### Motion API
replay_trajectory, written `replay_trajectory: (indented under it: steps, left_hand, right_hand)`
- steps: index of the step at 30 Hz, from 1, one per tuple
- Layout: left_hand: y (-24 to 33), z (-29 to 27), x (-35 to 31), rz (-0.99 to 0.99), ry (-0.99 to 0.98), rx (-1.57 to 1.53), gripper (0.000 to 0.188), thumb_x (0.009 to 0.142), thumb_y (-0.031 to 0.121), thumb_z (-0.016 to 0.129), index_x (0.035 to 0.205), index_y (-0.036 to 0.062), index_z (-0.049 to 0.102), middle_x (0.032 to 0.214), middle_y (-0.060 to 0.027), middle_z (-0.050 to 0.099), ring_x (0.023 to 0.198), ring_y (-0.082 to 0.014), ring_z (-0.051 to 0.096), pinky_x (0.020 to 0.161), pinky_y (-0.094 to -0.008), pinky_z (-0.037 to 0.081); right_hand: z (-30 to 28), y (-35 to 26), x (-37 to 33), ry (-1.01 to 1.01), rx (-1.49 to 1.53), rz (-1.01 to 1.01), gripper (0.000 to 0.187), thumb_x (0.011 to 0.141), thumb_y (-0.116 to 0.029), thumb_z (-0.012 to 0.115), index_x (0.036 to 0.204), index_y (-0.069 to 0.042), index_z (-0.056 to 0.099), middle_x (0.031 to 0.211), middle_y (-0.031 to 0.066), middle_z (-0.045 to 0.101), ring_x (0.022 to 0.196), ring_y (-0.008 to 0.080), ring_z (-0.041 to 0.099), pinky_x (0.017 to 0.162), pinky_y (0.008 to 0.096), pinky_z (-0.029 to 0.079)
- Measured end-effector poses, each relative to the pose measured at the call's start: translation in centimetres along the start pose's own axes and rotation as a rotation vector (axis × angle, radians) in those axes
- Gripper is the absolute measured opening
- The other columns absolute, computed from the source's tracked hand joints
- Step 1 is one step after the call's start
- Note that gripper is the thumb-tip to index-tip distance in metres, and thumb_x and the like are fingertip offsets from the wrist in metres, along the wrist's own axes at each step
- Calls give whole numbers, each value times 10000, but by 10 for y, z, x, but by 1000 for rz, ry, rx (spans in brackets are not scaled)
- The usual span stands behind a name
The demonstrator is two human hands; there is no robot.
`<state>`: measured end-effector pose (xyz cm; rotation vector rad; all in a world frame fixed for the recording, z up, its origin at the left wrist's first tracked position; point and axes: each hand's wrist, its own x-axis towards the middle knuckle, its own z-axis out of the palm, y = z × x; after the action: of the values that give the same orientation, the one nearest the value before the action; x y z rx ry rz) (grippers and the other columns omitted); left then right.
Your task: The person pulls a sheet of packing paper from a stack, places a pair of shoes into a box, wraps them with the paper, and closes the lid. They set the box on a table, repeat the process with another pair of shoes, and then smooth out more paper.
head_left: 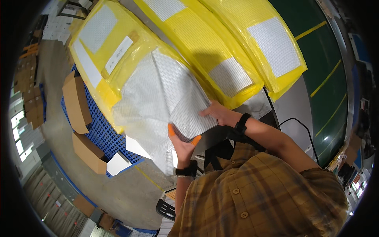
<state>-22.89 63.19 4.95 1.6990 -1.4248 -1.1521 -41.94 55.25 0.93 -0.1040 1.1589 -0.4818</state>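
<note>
A crumpled white sheet with rows of grey dashes (158, 91) lies partly over a yellow plastic-wrapped package and hangs down at its near end. My left hand (183, 150), with orange covers on two fingertips, is closed on the sheet's near edge; its other fingers are hidden. At the sheet's right edge, my right hand (220, 113) is closed on it, with some of the fingers out of sight behind the material. The yellow package (104, 85) beneath bears a white paper strip (119, 54) with print on it. Each of my wrists wears a black band.
Two more yellow packages with white patterned patches, a middle one (205, 51) and a right one (252, 35), lie alongside. A green surface with yellow lines (321, 71) runs at the right. Brown cardboard pieces (75, 102) rest on a blue lattice pallet (100, 130) at left. A black cable (306, 128) curves near my right arm.
</note>
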Motion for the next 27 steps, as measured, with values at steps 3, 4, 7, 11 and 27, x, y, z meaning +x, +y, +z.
replay_trajectory:
  steps: [3, 4, 7, 11, 27]
  left_hand:
    - [1, 3, 14, 158, -216, 274, 949, 609, 316, 894, 1398, 46, 442, 1427, -210, 425, 1349, -371, 373, 1119, -510, 282]
    - [3, -3, 13, 288, -391, 689, 938, 604, 309, 891, 1393, 56, 451, 1431, -203, 419, 1343, -374, 379, 1116, -522, 282]
    - [-10, 5, 20, 344, -425, 737, 814, 635, 163, 818, 1376, 100, 487, 1437, -199, 424, 1352, -375, 377, 1117, -540, 271]
    - [-32, 12, 20, 329, -340, 769, 744, 692, 30, 674, 1402, 122, 471, 1463, -212, 400, 1386, -362, 352, 1149, -529, 249]
    - [-28, -1, 2, 207, -130, 707, 759, 673, 2, 670, 1403, 37, 465, 1490, -251, 368, 1371, -431, 364, 1100, -482, 336]
  right_hand:
    - [-12, 3, 3, -94, 63, -22, 652, 798, 12, 700, 1379, 35, 406, 1254, 213, 570, 1124, 309, 592, 933, 451, 509]
    - [-10, 3, 3, -167, 86, -10, 602, 815, -3, 689, 1360, 33, 436, 1227, 209, 591, 1107, 290, 606, 934, 440, 512]
    - [-16, 4, 2, -306, 84, -3, 493, 902, -141, 637, 1343, 7, 476, 1206, 165, 621, 1078, 257, 628, 925, 428, 521]
    - [-9, -7, 1, -272, 338, 161, 517, 952, -322, 580, 1354, -13, 479, 1233, 125, 619, 1104, 241, 618, 921, 415, 521]
    - [12, -32, -7, -222, -172, -59, 521, 796, -103, 722, 1255, 77, 554, 1151, 168, 648, 993, 246, 646, 871, 395, 521]
